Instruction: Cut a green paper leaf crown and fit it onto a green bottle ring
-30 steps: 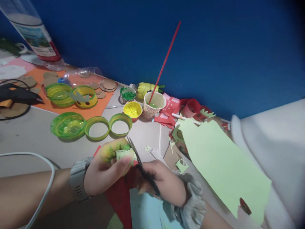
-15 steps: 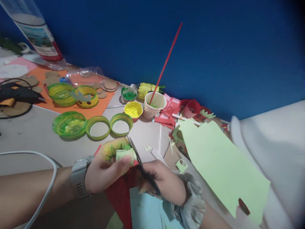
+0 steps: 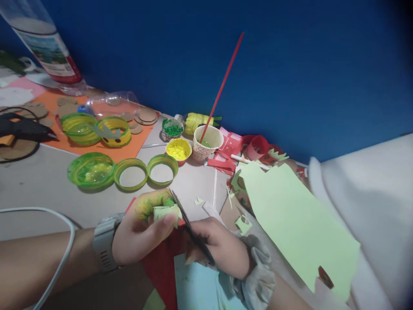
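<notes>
A small folded piece of light green paper [image 3: 164, 212] is pinched between the thumb and fingers of my left hand [image 3: 142, 232], whose fingers carry green and yellow paint. My right hand [image 3: 219, 245] grips black-handled scissors [image 3: 183, 210]. Their blades point up and to the left, along the right edge of the folded paper. Red paper [image 3: 161, 271] lies under both hands, with a light blue sheet [image 3: 196, 284] beside it. Part of my right fingers is hidden behind the scissor handles.
Green and yellow rings [image 3: 131, 174] stand beyond my left hand. Behind them are a yellow paint cup [image 3: 178, 149], a green paint cup [image 3: 172, 129] and a paper cup [image 3: 203, 150] with a red stick. A large green sheet [image 3: 300, 219] lies right; a white cable [image 3: 64, 254] crosses my left forearm.
The whole view has shifted slightly, so most things appear a little further left. Both hands keep nearly the same pose, with the scissors still beside the folded paper.
</notes>
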`<state>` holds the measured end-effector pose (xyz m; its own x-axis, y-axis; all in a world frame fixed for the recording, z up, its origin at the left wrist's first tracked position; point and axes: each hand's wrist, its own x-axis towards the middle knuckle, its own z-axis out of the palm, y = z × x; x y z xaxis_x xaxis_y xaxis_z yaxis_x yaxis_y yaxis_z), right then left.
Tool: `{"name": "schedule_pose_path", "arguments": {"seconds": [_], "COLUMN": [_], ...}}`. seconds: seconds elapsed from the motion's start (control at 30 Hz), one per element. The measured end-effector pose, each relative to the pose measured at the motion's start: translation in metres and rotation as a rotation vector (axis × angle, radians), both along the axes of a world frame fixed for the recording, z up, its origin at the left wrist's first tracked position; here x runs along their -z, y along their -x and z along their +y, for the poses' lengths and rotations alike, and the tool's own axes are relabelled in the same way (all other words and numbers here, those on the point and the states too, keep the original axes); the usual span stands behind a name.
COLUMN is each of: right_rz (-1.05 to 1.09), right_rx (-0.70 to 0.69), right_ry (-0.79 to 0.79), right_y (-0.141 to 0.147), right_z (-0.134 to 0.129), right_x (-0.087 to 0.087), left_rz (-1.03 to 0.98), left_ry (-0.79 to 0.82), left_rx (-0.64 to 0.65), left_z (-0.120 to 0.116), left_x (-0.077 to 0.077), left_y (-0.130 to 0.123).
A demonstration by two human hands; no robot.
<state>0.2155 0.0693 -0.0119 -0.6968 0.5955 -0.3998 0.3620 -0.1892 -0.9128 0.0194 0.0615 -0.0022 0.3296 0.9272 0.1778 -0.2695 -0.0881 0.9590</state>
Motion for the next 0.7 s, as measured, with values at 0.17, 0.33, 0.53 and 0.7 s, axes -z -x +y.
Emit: {"name": "schedule_pose_path", "arguments": {"seconds": [0.17,0.33,0.53,0.7], "right_rz": [0.011,0.089,0.318,0.476], "right_rx": [0.001,0.079,0.252,0.417], "right_ry": [-0.002,0.148,0.168,0.016], "right_y": [0.001,0.001,0.004,0.005], "right_z": [-0.001,-0.003,-0.007,-0.004], "right_x": [-0.001,0.004,0.002,-0.011], "left_rz": [0.028,0.05,0.135,0.111], "left_ry": [-0.025,-0.085,0.032,0.152], "left_rx": [-0.022,-0.023,-0.02,-0.005], "left_z": [0.0,0.0,0.001,-0.003], "left_x": [0.002,0.003,-0.001,0.004], "left_y": [0.001,0.001,-0.002,-0.003]}}
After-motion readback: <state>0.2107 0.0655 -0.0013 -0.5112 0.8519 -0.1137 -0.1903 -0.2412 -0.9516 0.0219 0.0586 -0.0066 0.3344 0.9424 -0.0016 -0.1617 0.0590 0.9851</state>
